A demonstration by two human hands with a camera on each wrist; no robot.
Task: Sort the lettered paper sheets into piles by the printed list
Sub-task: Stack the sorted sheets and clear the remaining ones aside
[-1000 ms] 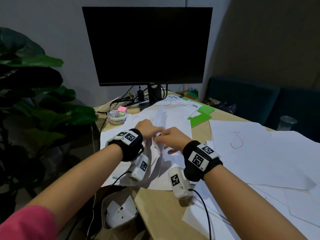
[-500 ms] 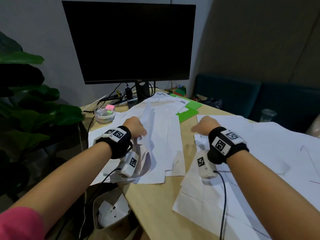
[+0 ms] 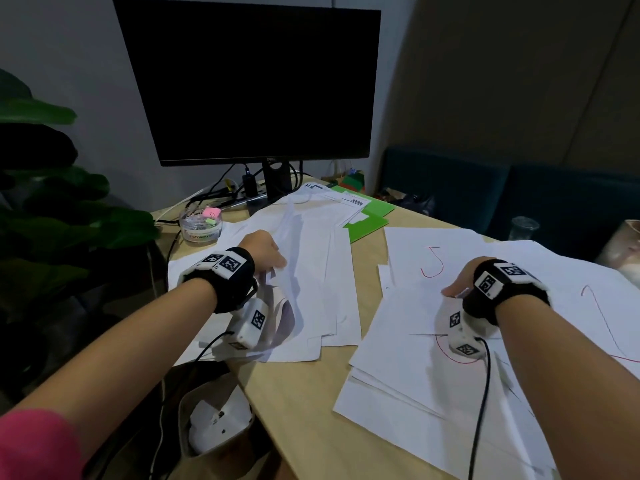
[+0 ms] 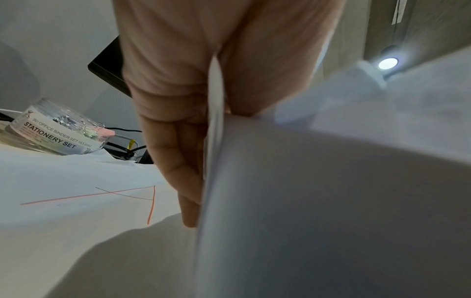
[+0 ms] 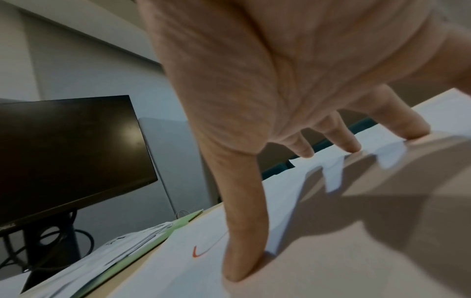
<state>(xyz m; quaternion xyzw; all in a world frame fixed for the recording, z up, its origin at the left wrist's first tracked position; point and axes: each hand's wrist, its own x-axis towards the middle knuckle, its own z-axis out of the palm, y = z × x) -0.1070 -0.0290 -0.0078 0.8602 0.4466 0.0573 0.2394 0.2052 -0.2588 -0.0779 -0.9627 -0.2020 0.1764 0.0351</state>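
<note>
Here, left fingers: the left hand's fingers (image 4: 178, 157) lay curled along one face of a lifted sheaf of white paper sheets (image 4: 318, 201), thumb on the other face, pinching its edge; only the left wrist view showed that grip.
Left hand: in the head view the left hand (image 3: 261, 249) sat knuckles-up over the left pile of white sheets (image 3: 311, 271) near the desk's left edge, the sheaf rising from that pile.
Under the sheaf: the left wrist view alone showed a flat sheet with crossing red and grey pen lines (image 4: 107, 194).
Right fingers: the right hand's fingers (image 5: 244, 238) were spread wide and straight, tips pressing down on a white sheet (image 5: 331, 262); the right wrist view made this plain, holding nothing.
Right hand: the head view showed only the back of the right hand (image 3: 460, 282), resting on the right spread of white sheets (image 3: 415, 375).
Letters: a white sheet marked with a red J (image 3: 433, 265) lay just beside that hand, toward the monitor; the wrist view caught only its red hook (image 5: 201, 252).
Printed list: a white printed page (image 3: 332, 199) lay on green card folders (image 3: 370, 220) behind the left pile.
Desk: a light wooden desk (image 3: 311, 410) showed bare between the two paper areas.
Surroundings: a black switched-off monitor (image 3: 249, 81) stood at the back; a clear round tub labelled stationery set (image 3: 201, 223) stood left of the papers, its label readable in the left wrist view.
</note>
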